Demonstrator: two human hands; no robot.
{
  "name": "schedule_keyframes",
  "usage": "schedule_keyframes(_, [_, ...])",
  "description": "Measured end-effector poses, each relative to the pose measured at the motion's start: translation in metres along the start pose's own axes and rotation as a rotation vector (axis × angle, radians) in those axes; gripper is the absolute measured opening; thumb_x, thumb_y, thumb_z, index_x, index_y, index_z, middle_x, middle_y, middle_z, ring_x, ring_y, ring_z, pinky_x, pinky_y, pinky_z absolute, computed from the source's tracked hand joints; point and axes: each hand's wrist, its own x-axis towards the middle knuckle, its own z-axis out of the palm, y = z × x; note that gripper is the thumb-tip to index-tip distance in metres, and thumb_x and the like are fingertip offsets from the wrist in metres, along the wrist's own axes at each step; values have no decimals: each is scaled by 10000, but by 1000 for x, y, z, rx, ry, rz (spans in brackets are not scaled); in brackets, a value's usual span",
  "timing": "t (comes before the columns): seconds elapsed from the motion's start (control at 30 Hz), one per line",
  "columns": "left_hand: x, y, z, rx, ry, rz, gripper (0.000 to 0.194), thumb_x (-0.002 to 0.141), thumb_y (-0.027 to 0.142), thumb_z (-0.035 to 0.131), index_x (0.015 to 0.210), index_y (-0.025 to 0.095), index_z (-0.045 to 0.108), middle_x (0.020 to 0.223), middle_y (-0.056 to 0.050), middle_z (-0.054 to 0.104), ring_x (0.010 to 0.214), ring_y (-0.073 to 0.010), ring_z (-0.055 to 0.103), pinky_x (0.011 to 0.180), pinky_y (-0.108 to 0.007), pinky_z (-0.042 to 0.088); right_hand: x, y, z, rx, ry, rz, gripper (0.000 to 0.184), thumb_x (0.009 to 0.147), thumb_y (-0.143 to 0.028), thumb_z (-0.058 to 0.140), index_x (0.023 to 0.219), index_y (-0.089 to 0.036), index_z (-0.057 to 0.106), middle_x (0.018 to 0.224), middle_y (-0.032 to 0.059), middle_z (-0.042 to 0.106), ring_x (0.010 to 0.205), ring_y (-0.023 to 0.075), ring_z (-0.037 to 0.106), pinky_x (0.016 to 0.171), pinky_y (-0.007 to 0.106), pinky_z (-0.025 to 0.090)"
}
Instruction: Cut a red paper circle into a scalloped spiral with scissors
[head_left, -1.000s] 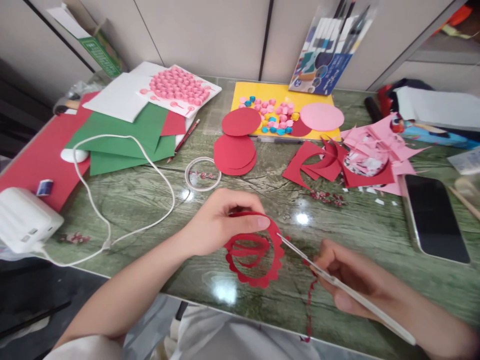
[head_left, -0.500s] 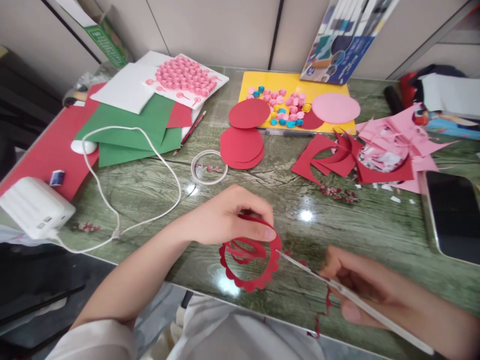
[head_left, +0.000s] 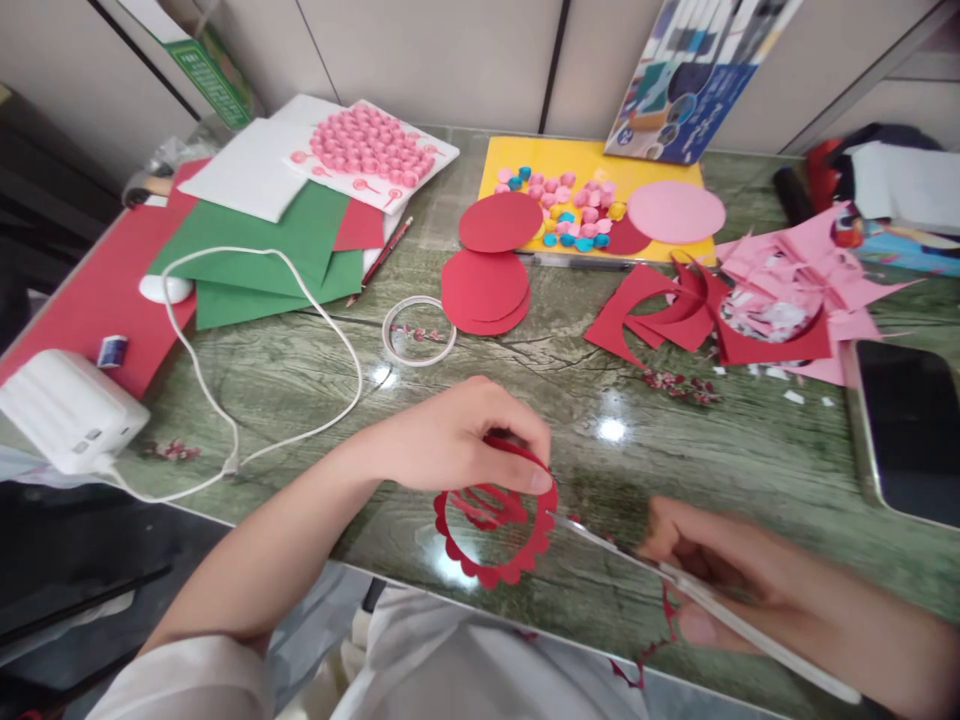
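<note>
number 24 on blue-and-white pack (head_left: 694,90), other lettering illegible

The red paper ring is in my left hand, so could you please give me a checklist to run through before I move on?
1. Left hand gripping the red paper ring: ok, pinched at its upper part.
2. White-handled cutting tool in the right hand, tip at the ring: ok, at its right edge.
3. Left thumb well away from that tip: not ok, it lies close above.
4. Scallops all round the ring: cannot tell, the left hand hides the top.
5. Red offcut strip clear of the right hand: not ok, it trails beside it.
</note>
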Motion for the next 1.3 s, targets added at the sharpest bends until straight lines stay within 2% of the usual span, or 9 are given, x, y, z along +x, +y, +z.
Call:
schedule_keyframes(0.1, [0, 0, 0, -45, 37, -26, 201, 832, 231, 652, 651, 145, 658, 596, 27, 552, 554, -83, 456, 544, -191, 365, 2, -9, 1, 32, -100, 86, 243, 862, -489, 663, 857, -282, 535, 723, -29, 552, 645, 182, 468, 566, 286, 316])
schedule_keyframes(0.23, [0, 0, 3, -139, 155, -47, 190, 813, 239, 668, 648, 147, 657, 605, 24, 565, 555, -90, 464, 529, -203, 356, 5, -21, 3, 187, -100, 94, 297, 828, -542, 689, 877, -297, 529, 754, -18, 546, 657, 186, 444, 574, 302, 322])
schedule_keyframes(0.43, [2, -2, 12, -267, 324, -9, 207, 805, 236, 696, 632, 144, 629, 585, 39, 518, 533, -72, 410, 491, -205, 309, 8, -31, 5, 345, -75, -29, 355, 800, -567, 715, 841, -266, 533, 734, -41, 446, 651, 156, 342, 590, 282, 277])
schedule_keyframes(0.6, [5, -3, 15, -309, 396, 40, 246, 811, 288, 701, 632, 141, 617, 570, 44, 481, 502, -63, 367, 470, -215, 278, 13, -28, 7, 413, -132, -29, 489, 726, -634, 751, 885, -250, 493, 746, -54, 422, 604, 129, 237, 550, 269, 192])
schedule_keyframes(0.73, [7, -7, 24, -266, 499, 77, 246, 829, 315, 683, 665, 145, 613, 592, 35, 511, 521, -73, 393, 481, -215, 296, 18, -24, 9, 461, -148, -95, 488, 747, -626, 740, 894, -241, 480, 723, -62, 411, 565, 109, 230, 526, 266, 166])
schedule_keyframes(0.83, [9, -11, 36, -206, 631, 77, 281, 842, 307, 672, 639, 151, 556, 567, 51, 465, 524, -69, 374, 495, -205, 299, 22, -22, 13, 471, -130, -173, 474, 779, -614, 719, 919, -231, 478, 737, -52, 422, 561, 105, 242, 520, 264, 186])
schedule_keyframes(0.9, [10, -13, 44, -213, 679, 89, 314, 849, 318, 662, 620, 155, 523, 556, 57, 442, 519, -67, 362, 495, -203, 295, 25, -18, 17, 478, -113, -212, 455, 802, -599, 706, 926, -229, 472, 748, -46, 425, 561, 103, 250, 514, 260, 200])
schedule_keyframes(1.13, [13, -15, 64, -333, 742, 85, 345, 866, 357, 632, 618, 165, 490, 545, 54, 424, 520, -75, 352, 496, -202, 301, 37, -4, 30, 550, -40, -317, 468, 791, -635, 688, 933, -256, 452, 703, -66, 396, 517, 93, 260, 445, 227, 201])
schedule_keyframes(1.3, [14, -17, 70, -415, 729, 66, 358, 867, 396, 627, 633, 168, 482, 554, 48, 435, 522, -79, 359, 497, -207, 304, 40, -6, 30, 495, -42, -363, 426, 859, -608, 628, 940, -248, 415, 701, -69, 407, 503, 80, 299, 467, 226, 239])
